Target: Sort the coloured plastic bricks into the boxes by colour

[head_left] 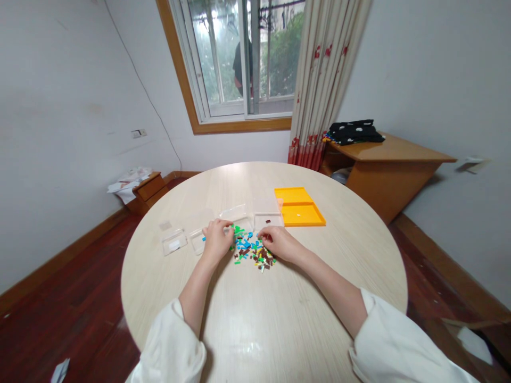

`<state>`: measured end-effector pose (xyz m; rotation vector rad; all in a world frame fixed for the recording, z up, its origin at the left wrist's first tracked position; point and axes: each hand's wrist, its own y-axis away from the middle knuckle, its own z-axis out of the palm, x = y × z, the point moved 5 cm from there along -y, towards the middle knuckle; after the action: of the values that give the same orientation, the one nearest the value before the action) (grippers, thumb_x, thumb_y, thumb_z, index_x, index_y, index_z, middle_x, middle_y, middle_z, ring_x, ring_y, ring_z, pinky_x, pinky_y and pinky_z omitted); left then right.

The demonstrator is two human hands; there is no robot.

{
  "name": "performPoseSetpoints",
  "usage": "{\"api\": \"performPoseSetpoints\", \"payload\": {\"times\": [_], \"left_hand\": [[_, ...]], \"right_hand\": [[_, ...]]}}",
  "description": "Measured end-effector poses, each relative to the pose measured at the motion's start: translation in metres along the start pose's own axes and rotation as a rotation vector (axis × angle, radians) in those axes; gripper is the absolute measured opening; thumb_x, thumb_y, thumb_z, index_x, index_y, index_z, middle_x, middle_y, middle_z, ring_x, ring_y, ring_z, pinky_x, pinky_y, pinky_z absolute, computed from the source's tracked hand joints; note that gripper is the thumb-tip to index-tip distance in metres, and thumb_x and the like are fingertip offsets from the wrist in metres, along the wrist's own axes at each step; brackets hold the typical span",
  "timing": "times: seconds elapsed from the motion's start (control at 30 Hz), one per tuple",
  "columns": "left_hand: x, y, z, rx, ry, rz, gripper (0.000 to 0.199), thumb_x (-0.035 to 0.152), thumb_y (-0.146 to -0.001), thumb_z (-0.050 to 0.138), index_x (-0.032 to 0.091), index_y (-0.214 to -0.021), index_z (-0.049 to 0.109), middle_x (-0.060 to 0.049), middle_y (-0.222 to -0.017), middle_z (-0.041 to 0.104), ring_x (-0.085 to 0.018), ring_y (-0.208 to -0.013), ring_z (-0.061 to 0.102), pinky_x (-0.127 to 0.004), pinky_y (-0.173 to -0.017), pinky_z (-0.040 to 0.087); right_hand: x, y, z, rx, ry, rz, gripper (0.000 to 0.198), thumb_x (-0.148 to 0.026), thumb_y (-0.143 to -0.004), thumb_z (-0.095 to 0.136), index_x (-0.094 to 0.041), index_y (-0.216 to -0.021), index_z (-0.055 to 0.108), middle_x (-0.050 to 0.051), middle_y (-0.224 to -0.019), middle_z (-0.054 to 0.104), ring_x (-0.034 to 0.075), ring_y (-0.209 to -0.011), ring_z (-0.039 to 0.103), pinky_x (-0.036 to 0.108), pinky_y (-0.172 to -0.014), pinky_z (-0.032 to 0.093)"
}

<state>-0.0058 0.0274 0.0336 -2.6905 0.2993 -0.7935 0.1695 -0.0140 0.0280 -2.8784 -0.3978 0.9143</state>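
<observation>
A mixed pile of small building bricks (246, 244), in green, blue, brown, yellow and white, lies on the round table (255, 319). My left hand (217, 240) is at the pile's left edge, its fingers curled and closed by the green bricks. Whatever it may hold is too small to make out. At the right edge is my right hand (282, 244), thumb and forefinger pinched together over the bricks. Anything between those fingertips is hidden. A clear plastic box (196, 246) with a blue brick at its rim is partly covered by my left hand.
Behind the pile stand a clear box (235, 211) and another clear case (261, 219) holding a brown brick (268, 221). An open yellow case (319, 219) lies at the back right with a small white piece inside. One more clear box (167, 250) is far left.
</observation>
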Motion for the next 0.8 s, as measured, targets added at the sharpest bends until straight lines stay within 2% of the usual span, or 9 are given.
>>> {"api": "performPoseSetpoints", "payload": {"times": [0.27, 0.53, 0.8], "left_hand": [[0.0011, -0.0007, -0.0010, 0.002, -0.006, 0.009, 0.019, 0.023, -0.078, 0.051, 0.020, -0.086, 0.068, -0.008, -0.096, 0.067, -0.026, -0.097, 0.055, -0.041, -0.082, 0.035], [0.0024, -0.0008, -0.0018, -0.009, -0.003, 0.005, 0.020, 0.022, -0.078, 0.051, 0.019, -0.086, 0.069, -0.009, -0.096, 0.067, -0.027, -0.097, 0.055, -0.043, -0.083, 0.035], [0.0042, -0.0006, -0.0027, -0.012, -0.007, -0.007, 0.017, 0.022, -0.079, 0.052, 0.020, -0.084, 0.068, -0.008, -0.095, 0.067, -0.026, -0.097, 0.055, -0.041, -0.082, 0.034]], "right_hand": [[0.0019, -0.0012, 0.0018, 0.046, 0.034, -0.014, 0.023, -0.007, -0.077, 0.049, -0.015, -0.085, 0.069, 0.007, -0.082, 0.069, 0.015, -0.074, 0.060, 0.023, -0.069, 0.042], [0.0029, -0.0008, -0.0015, 0.048, 0.118, 0.039, 0.011, -0.014, -0.075, 0.057, -0.015, -0.076, 0.067, 0.007, -0.082, 0.066, 0.016, -0.079, 0.058, 0.024, -0.070, 0.040], [0.0017, 0.0001, 0.0014, 0.035, 0.106, 0.012, 0.009, -0.010, -0.075, 0.057, -0.014, -0.071, 0.064, 0.006, -0.077, 0.063, 0.015, -0.076, 0.055, 0.023, -0.069, 0.038]]}}
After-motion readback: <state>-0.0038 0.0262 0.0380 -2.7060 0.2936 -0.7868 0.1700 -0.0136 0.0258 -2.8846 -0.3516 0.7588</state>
